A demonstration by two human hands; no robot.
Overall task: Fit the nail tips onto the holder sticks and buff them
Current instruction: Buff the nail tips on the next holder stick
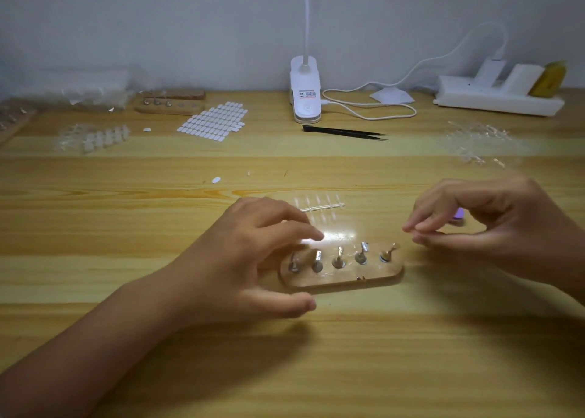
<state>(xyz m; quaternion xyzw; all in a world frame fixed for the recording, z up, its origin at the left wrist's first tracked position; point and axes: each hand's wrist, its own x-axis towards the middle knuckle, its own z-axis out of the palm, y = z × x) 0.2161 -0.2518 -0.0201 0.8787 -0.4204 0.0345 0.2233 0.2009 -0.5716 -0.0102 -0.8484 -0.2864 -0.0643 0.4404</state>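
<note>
A wooden holder base (373, 277) lies near the table's front with several metal holder sticks (338, 259) standing in a row. The rightmost stick (387, 253) is brass coloured and looks bare. My left hand (250, 259) spans the base's left end, fingers spread over the back edge and thumb by the front edge. My right hand (493, 228) hovers just right of the base, thumb and fingertips pinched on what looks like a small clear nail tip, barely visible. A strip of clear nail tips (319, 208) lies just behind the base.
Black tweezers (345, 132), a white clip lamp (305, 91) with its cable, and a power strip (497, 99) sit at the back. A sheet of white adhesive tabs (215, 120), a second wooden holder (171, 105) and more clear tips (478, 142) lie around. A small purple object (457, 213) shows behind my right hand.
</note>
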